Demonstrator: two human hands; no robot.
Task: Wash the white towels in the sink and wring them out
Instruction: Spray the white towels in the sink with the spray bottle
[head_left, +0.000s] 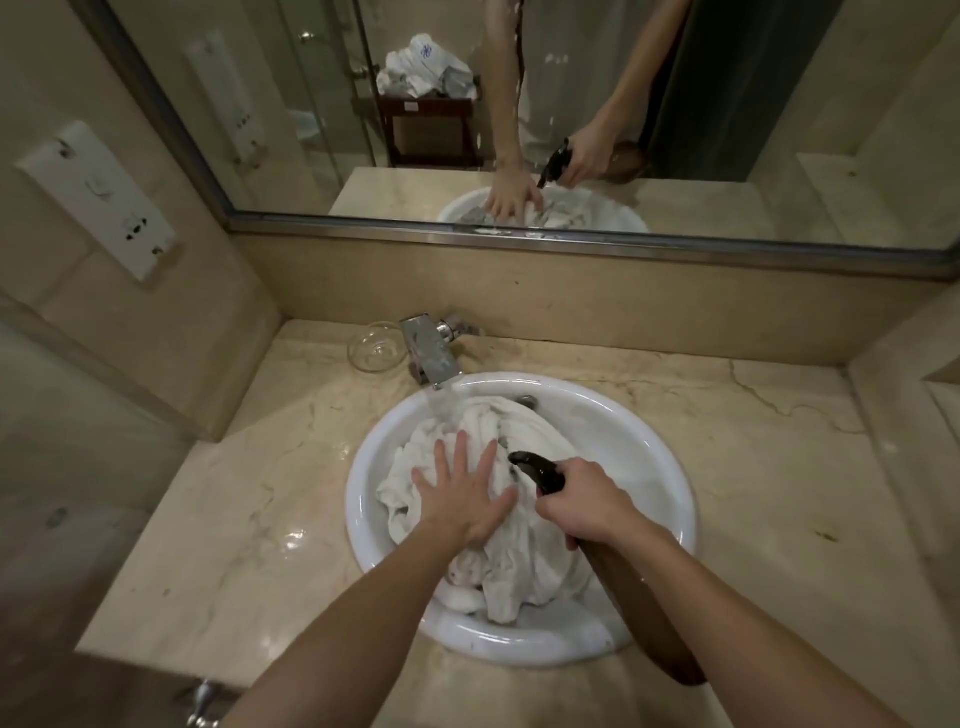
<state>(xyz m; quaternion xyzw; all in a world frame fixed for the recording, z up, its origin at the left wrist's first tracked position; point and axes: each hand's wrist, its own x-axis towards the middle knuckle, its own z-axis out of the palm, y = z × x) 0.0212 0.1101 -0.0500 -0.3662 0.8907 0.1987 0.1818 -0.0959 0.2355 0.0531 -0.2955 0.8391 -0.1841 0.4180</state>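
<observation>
Glossy white ceramic sink (649, 452), wet crumpled cloth towels (498, 566) — polished veined marble counter (727, 415), shiny chrome tap (431, 353)

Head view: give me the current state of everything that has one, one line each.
faucet: running, water falling onto the towels
white towels: bunched in the sink, not wrung out
sink: holds the towels
left hand: flat, pressing the towels
right hand: grips the spray bottle
spray bottle: tilted, nozzle toward the towels
glass dish: upright beside the faucet
</observation>
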